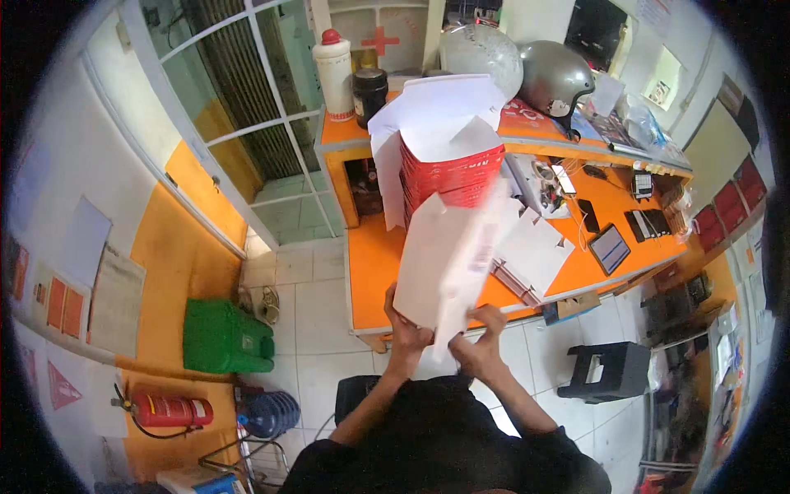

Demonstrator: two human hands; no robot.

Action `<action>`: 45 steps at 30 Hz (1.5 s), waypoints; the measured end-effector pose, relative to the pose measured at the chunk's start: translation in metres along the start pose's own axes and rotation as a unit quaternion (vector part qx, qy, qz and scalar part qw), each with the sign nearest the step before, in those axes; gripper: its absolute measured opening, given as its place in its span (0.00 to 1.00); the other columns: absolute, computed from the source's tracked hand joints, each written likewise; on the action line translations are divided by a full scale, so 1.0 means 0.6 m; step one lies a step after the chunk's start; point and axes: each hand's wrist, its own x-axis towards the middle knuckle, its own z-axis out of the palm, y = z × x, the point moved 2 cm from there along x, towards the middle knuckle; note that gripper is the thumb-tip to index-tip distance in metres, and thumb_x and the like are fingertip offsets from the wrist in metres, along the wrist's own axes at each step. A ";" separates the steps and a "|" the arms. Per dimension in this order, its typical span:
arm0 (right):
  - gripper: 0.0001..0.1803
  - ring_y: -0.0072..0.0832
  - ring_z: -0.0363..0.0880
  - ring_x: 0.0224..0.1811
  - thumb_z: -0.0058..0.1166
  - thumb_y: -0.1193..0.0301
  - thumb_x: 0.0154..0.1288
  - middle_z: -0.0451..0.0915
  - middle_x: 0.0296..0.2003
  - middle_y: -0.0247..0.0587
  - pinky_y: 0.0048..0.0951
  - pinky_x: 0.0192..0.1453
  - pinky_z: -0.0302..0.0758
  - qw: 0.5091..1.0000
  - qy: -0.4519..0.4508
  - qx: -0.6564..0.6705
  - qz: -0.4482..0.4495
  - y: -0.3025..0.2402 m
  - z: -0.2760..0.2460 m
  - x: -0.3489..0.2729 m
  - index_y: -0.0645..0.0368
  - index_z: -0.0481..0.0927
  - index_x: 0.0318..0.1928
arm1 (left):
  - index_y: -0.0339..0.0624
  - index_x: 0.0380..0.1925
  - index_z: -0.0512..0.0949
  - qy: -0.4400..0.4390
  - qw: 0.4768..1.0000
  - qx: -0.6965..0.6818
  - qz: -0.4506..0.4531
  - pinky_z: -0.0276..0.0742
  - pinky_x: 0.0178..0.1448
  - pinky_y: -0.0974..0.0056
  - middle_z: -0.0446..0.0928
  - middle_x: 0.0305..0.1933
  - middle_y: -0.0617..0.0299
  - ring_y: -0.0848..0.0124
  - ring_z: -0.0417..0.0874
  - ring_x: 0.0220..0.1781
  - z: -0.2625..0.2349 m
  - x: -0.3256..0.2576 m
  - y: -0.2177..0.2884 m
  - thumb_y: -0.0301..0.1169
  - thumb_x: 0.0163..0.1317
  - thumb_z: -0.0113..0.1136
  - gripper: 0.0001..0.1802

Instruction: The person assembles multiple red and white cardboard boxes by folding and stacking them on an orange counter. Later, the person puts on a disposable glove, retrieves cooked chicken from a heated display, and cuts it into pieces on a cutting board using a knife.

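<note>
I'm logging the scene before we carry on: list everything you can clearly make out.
Card piece: one, white, picture centre
Carton stack: uncounted, red and white, beyond the card piece
Counter: one, orange, ahead
Bottle: one, white with red cap, counter's upper left
Jar: one, black, right of bottle
Rounded object: one, whitish, behind carton stack
Helmet: one, grey, right of rounded object
Tablet: one, dark-framed, counter's right part
Bin: one, green, left of counter
Fire extinguisher: one, red, lower left
Water jug: one, blue, lower left
Stool: one, black, lower right
Left hand: one, bare, card piece's lower left
Right hand: one, bare, card piece's lower right
</note>
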 end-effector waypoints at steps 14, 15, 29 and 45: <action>0.31 0.33 0.72 0.56 0.29 0.50 0.76 0.70 0.58 0.42 0.33 0.53 0.76 0.628 0.070 0.530 0.566 0.161 0.010 -0.034 0.59 0.58 0.68 | 0.43 0.63 0.55 0.070 0.967 0.232 0.072 0.64 0.62 0.60 0.63 0.56 0.58 0.67 0.67 0.57 -0.016 -0.010 -0.011 0.36 0.56 0.65 0.39; 0.31 0.32 0.73 0.55 0.31 0.50 0.76 0.71 0.57 0.41 0.33 0.51 0.76 0.609 0.079 0.566 0.550 0.169 0.011 -0.040 0.59 0.59 0.67 | 0.43 0.63 0.55 0.081 0.968 0.228 0.065 0.64 0.62 0.60 0.63 0.56 0.58 0.67 0.67 0.57 -0.020 -0.006 -0.010 0.36 0.56 0.65 0.39; 0.22 0.50 0.70 0.61 0.42 0.74 0.66 0.71 0.59 0.55 0.53 0.63 0.66 0.987 -0.055 0.153 0.015 0.058 -0.013 -0.044 0.67 0.69 0.59 | 0.37 0.60 0.65 0.064 0.970 0.051 -0.229 0.78 0.47 0.63 0.77 0.52 0.56 0.70 0.80 0.50 0.029 0.030 -0.018 0.44 0.67 0.56 0.29; 0.20 0.42 0.74 0.57 0.54 0.71 0.53 0.76 0.52 0.48 0.41 0.59 0.72 0.980 -0.158 -0.121 0.019 0.062 -0.015 0.059 0.67 0.78 0.46 | 0.35 0.29 0.75 0.066 0.950 0.292 0.088 0.72 0.33 0.70 0.76 0.26 0.65 0.78 0.75 0.28 0.057 0.092 -0.014 0.41 0.73 0.48 0.20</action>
